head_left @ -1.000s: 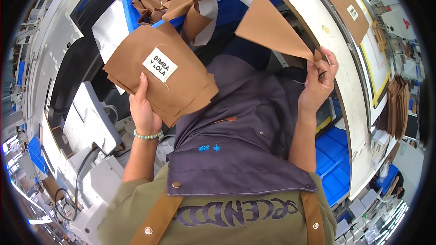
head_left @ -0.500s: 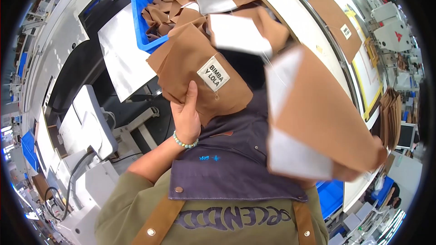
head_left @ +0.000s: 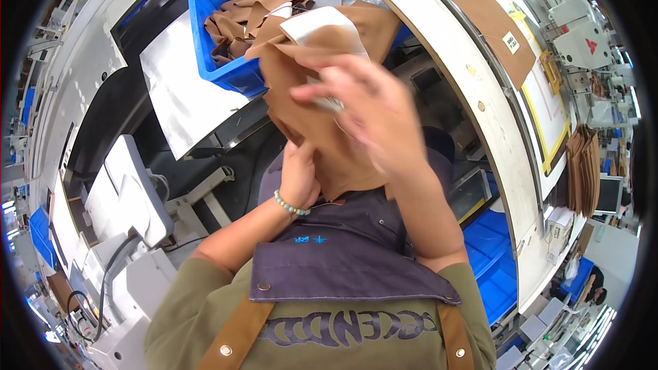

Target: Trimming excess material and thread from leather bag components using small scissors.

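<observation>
Workshop floor, machines around. Pale table [head_left: 473, 99] curves down the right side, with a brown sheet with a white label [head_left: 495, 40] lying flat on its far part and a bundle of brown pieces [head_left: 583, 173] hanging further down. Blue trays [head_left: 491, 257] sit under it. Blue bin [head_left: 233, 79] up top, full of crumpled brown scraps [head_left: 236, 24]. White sheet [head_left: 181, 89] left of the bin.

Brown stack [head_left: 343, 164] is in front of the dark apron [head_left: 343, 264], near the bin. Left hand [head_left: 299, 173] grips its lower left edge, fingers clenched on it. Right hand [head_left: 385, 113] is blurred over the stack, fingers spread; can't tell if they're pinching anything.
</observation>
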The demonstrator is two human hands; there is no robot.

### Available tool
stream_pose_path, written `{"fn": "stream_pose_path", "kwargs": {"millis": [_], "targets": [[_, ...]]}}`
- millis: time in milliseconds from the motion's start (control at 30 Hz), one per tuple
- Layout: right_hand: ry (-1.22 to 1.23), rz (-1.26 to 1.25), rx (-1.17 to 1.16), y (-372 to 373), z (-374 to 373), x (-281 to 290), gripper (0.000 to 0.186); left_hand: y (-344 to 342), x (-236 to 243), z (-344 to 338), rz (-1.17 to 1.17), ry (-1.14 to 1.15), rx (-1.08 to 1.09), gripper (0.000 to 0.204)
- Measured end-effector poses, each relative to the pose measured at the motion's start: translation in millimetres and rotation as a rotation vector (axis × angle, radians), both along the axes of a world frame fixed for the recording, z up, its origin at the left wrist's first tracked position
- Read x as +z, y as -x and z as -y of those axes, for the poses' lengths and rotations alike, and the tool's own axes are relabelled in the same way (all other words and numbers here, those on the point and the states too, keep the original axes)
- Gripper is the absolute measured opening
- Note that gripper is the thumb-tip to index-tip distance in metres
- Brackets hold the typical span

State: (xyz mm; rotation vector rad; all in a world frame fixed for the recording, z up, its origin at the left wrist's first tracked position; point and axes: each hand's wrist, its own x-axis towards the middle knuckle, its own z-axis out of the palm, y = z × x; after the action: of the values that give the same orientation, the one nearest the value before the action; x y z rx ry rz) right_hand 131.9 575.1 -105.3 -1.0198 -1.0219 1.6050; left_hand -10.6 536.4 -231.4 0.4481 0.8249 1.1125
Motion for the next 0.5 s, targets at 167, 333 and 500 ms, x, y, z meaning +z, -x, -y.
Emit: {"fn": "stream_pose_path", "kwargs": {"millis": [167, 333, 500], "targets": [[-0.328, 0.364, -0.119, -9, -16, -80, 0.037, 14, -14, -20, 0.291, 0.313, -0.092, 0.034], [-0.668, 1.169, -0.058, -17, 35, -67, 0.043, 22, -24, -31, 0.317, 0.325, -0.087, 0.034], [-0.939, 1.349, -0.235, -11, 24, -94, 0.028, 14, -16, -28, 0.069, 0.079, -0.038, 0.027]]}}
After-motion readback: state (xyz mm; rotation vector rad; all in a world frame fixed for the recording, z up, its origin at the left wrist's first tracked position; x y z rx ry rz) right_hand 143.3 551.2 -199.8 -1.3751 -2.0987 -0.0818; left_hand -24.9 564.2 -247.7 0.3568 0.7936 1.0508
